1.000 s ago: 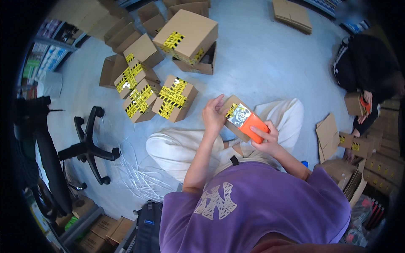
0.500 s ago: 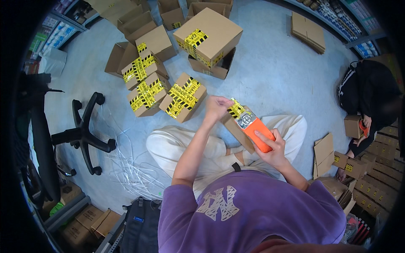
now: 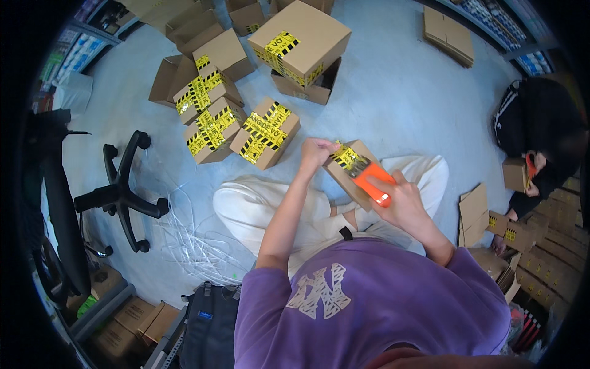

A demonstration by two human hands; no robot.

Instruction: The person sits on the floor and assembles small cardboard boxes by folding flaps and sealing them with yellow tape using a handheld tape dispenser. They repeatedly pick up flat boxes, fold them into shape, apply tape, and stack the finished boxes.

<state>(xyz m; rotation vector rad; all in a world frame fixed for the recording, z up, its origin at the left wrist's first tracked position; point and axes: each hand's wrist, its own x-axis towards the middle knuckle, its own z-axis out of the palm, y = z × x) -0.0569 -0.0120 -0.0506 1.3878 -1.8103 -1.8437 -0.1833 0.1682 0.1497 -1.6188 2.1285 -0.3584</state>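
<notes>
A brown cardboard box (image 3: 344,182) rests between my crossed legs. My right hand (image 3: 402,202) is wrapped round an orange tape dispenser (image 3: 376,185), tilted against the top of the box. From the dispenser a strip of yellow and black tape (image 3: 348,158) runs over the box top toward its far left edge. There my left hand (image 3: 316,152) is closed with its fingertips on the end of the strip. The dispenser covers part of the box top.
Taped boxes (image 3: 265,133) stand ahead to the left, with a larger box (image 3: 304,40) behind them. A chair base (image 3: 120,194) and loose plastic straps (image 3: 200,246) lie left. Flattened cardboard (image 3: 447,37) lies far right. Another person (image 3: 541,123) handles a box at right.
The orange dispenser has turned and tipped down onto the box, my right hand coming over its top. More of the box top shows. My left hand stays at the tape end.
</notes>
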